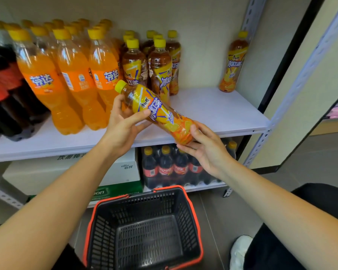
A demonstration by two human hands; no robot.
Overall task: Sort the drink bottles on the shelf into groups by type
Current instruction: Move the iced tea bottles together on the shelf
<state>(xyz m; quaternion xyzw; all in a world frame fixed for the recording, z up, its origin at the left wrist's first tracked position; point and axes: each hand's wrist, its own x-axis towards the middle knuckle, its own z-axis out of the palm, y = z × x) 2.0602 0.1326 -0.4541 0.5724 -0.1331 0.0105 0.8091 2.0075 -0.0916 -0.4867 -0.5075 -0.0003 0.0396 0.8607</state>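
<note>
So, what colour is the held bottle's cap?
Yellow cap on the bottle; head view.

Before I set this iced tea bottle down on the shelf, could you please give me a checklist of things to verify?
1. Grip: left hand and right hand both hold the iced tea bottle: ok.
2. Its yellow cap is on: ok.
3. Upright for placing: tilted, cap up and to the left: not ok.
4. Room on the shelf right of the iced tea group: bare board there: ok.
5. All iced tea together: a lone iced tea bottle stands apart at the far right: not ok.
6. Nothing left in the basket: no bottle seen inside: ok.
</note>
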